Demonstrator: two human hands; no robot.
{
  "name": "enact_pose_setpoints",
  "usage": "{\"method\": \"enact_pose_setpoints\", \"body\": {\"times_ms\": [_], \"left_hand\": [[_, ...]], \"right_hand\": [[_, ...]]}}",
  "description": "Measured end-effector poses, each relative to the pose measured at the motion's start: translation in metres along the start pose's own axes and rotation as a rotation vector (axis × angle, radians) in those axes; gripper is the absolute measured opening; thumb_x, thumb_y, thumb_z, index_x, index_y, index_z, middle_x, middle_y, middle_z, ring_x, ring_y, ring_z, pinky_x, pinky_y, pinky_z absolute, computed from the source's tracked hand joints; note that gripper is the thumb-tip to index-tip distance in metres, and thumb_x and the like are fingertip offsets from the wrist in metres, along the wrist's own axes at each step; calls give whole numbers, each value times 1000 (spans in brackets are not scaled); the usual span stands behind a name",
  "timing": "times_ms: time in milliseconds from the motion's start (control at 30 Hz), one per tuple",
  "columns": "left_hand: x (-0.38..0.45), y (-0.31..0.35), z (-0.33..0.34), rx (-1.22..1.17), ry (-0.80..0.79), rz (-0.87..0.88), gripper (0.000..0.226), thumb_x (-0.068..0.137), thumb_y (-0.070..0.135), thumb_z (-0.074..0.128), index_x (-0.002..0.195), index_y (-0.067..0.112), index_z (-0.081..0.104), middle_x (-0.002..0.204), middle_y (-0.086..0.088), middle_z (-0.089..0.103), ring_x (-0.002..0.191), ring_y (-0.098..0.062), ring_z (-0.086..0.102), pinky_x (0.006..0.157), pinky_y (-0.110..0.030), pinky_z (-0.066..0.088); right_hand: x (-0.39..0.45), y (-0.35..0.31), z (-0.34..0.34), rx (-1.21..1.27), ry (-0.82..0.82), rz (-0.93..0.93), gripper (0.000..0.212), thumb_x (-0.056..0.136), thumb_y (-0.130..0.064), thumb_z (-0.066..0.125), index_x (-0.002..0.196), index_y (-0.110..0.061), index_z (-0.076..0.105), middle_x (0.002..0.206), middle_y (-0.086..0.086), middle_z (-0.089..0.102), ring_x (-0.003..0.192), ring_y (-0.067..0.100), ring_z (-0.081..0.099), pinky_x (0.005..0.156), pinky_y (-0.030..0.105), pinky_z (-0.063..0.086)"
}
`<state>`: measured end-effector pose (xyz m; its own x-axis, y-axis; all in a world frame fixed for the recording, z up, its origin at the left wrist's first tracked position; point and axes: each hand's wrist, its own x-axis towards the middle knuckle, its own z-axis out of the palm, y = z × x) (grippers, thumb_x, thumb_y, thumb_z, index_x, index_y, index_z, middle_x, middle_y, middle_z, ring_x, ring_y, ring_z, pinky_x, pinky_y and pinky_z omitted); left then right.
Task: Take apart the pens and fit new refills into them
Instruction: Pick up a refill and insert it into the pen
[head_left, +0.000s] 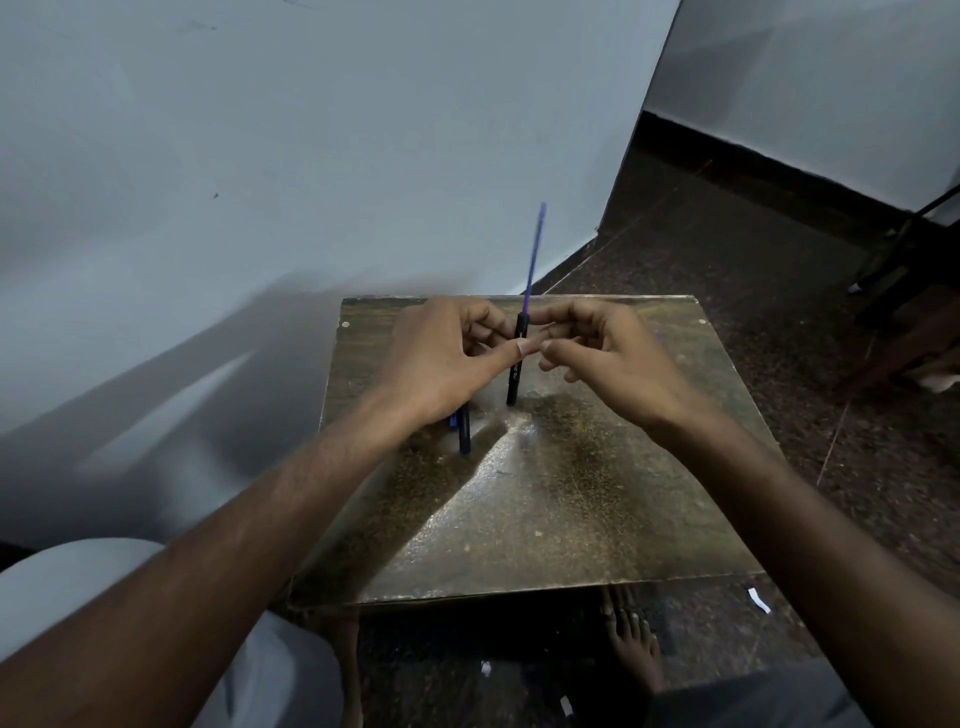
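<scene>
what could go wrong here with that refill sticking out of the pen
1. Most of the blue refill stands bare above the black pen barrel. It looks thin, so a push off line might bend it.
2. The left hand pinches the barrel upright while the right hand sits loosely beside it; a slip could tip it.
3. Other pen parts lie under the left wrist on the small table and could be knocked off.
</scene>
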<state>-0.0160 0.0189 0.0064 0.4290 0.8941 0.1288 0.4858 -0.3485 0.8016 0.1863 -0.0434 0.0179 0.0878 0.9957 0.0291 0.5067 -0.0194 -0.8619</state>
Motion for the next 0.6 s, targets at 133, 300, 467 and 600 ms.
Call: {"method": "enact_pose_setpoints", "body": {"times_ms": [133,300,467,600], "left_hand": [[0,4,0,16,52,23,13,90,43,86,99,36,80,83,20,79,79,9,74,64,-1,50],[-2,7,-1,21,57,36,12,89,42,87,99,37,82,82,21,80,78,9,75,68,-6,52],[0,7,-4,12,20,14,15,88,47,87,99,37,83,81,22,79,79,9,74,63,-4,51],[7,-3,-29,93,75,-59,14,87,50,86,90,37,81,75,23,75,72,19,68,59,4,44]], "right_hand": [[0,-1,4,-98,2,-20,35,91,-21,77,126,-27,73,100,-10,83,93,8,79,92,44,65],[-2,-2,8,-171,17,-85,29,93,-31,83,121,-27,76,96,-11,82,84,-1,78,81,31,66],[-1,-1,11,-203,50,-124,23,94,-32,82,117,-25,80,96,-12,82,85,-1,77,75,17,61],[0,0,11,-149,42,-91,20,92,-22,85,111,-23,80,92,-11,81,82,-2,75,72,9,55]]}}
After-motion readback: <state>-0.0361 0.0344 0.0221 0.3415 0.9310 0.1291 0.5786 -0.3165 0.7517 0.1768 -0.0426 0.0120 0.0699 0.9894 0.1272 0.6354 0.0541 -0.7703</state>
